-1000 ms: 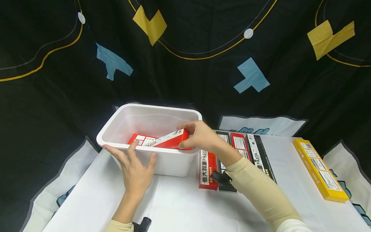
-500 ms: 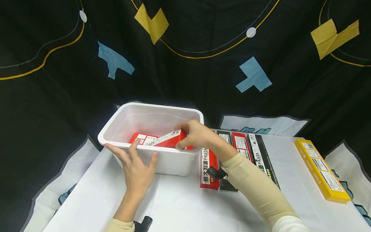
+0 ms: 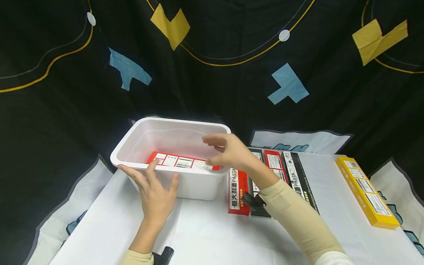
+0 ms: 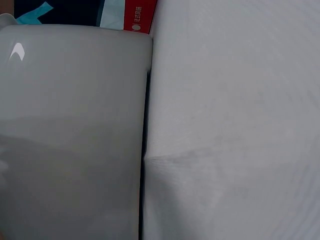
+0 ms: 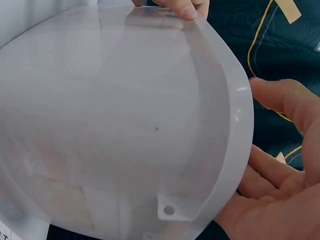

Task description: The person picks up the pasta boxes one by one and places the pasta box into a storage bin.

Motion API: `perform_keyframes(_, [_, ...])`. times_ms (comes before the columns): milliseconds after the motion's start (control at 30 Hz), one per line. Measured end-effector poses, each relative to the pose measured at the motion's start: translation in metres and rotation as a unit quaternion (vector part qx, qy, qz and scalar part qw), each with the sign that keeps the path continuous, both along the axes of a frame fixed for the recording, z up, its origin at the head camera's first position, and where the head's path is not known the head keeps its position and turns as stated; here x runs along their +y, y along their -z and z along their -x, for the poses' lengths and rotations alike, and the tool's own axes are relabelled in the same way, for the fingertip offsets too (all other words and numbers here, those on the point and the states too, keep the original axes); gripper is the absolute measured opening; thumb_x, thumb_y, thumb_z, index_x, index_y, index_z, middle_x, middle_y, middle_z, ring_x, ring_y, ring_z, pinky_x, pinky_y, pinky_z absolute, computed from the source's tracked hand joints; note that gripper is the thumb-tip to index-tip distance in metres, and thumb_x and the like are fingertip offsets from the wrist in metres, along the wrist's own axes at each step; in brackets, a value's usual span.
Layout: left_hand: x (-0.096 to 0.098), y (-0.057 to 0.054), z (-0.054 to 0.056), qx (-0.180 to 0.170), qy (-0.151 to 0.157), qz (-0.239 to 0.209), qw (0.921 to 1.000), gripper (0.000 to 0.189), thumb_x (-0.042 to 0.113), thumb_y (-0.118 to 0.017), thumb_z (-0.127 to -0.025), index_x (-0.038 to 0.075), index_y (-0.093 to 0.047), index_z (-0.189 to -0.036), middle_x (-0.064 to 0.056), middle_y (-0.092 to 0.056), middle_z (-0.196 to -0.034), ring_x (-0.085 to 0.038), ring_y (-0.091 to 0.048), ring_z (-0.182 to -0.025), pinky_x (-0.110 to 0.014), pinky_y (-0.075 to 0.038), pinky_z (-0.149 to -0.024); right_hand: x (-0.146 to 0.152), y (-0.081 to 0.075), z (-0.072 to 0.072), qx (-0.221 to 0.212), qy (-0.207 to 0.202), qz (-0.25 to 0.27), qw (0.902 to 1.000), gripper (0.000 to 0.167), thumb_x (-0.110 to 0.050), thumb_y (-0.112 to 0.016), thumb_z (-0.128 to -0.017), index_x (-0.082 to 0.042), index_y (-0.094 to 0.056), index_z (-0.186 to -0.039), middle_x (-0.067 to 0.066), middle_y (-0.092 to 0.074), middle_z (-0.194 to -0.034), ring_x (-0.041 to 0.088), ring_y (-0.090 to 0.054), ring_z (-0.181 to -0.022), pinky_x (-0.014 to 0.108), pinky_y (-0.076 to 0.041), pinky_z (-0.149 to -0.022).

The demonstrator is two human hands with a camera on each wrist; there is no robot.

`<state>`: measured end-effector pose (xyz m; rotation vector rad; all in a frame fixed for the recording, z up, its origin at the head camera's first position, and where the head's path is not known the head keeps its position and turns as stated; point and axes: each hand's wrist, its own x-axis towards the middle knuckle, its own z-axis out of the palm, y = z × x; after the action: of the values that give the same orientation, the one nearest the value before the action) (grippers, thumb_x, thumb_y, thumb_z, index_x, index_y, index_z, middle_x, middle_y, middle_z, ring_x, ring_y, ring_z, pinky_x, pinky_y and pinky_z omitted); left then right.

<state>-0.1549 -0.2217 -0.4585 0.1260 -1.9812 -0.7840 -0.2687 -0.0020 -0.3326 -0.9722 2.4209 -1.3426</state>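
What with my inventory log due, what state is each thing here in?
White bin: upright, open-topped.
Red box inside it: lying down.
Red boxes on table: lying, partly hidden.
Black boxes: lying, partly hidden.
Yellow box: lying apart, looks closed.
Left hand: fingers on the bin's near rim.
Right hand: fingers parted, apparently holding nothing.
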Motion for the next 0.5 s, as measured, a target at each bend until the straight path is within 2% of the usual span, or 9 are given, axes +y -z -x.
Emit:
perform_keyframes(233, [0.000,0.001,0.000,0.006,-0.001,-0.001,1.0000,0.067,0.046,-0.069,-0.082,0.013,-0.045,-0.136,-0.029,0.020,-0.155,-0.039,0.021,-0.144,-0.053,-0.012,-0.114,0.018,0.003,-0.007,0.002,0.005,0.079,0.9969,0.067,-0.017,-0.083,-0.073,-0.029,-0.057,-0.134,-0.010,-0.058,-0.132,0.011,-0.056,-0.118,0.033,-0.048,-0.094])
perform_keyframes(500, [0.000,0.002,0.004,0.024,0.000,0.003,0.9997,0.068,0.048,-0.068,-0.082,0.011,-0.046,-0.135,-0.032,0.020,-0.154,-0.040,0.020,-0.143,-0.052,-0.009,-0.115,0.045,0.001,-0.018,0.021,0.058,0.102,0.9929,0.079,-0.018,-0.085,-0.072,-0.035,-0.048,-0.140,-0.015,-0.052,-0.136,0.013,-0.052,-0.124,0.035,-0.046,-0.097])
